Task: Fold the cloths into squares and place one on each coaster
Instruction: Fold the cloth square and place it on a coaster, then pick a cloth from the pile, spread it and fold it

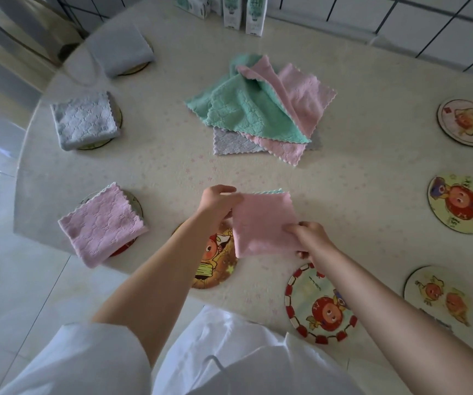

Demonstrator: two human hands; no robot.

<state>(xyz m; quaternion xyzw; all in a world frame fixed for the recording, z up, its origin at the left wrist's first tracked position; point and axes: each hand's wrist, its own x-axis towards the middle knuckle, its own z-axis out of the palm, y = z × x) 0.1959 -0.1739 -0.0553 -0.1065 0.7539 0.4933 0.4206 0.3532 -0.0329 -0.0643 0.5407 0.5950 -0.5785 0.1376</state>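
Above table edge, both hands [219,202] [308,238] hold folded pink cloth [262,223].

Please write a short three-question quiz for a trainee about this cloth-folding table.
1. True or false: the left hand and right hand both grip the folded pink square cloth.
2. How many round coasters already carry a folded cloth?
3. Which coaster lies nearest the held cloth? A) orange cartoon coaster B) far-right top coaster

Key
1. True.
2. Three: the blue-grey cloth, the grey textured cloth and the lilac cloth.
3. A.
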